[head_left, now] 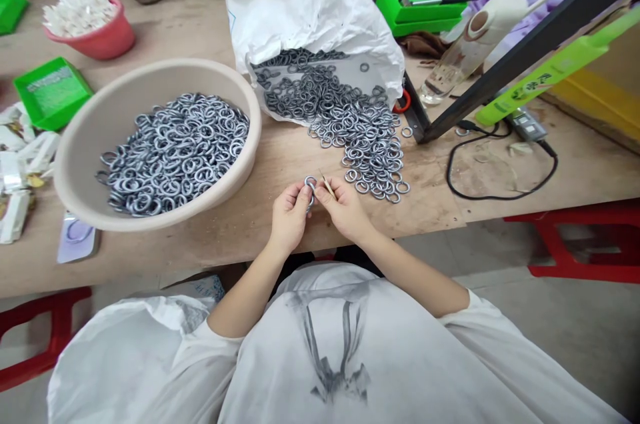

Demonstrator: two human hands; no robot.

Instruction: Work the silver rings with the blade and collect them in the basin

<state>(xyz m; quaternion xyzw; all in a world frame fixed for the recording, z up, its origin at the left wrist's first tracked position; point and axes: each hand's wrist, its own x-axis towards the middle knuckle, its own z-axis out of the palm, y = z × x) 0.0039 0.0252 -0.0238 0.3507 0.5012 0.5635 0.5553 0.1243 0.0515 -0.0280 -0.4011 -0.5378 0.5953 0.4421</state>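
Over the wooden counter (283,151), the left hand (290,217) pinches a grey ring (311,181); the right hand (349,212) grips, apparently, a thin stick (328,186).

hands (291,214) 2 | basin (87,131) 1 | sack (310,4) 1, 12 o'clock | red bowl (110,41) 1, 10 o'clock | bottle (457,57) 1 | piled rings (373,157) uncountable

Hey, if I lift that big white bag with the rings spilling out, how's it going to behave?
The white bag will probably feel floppy, since its surface is creased and crumpled. It may be heavy at the mouth, where many rings lie inside. Tilting that open mouth downward would likely pour more out, as loose ones already spread onto the table.
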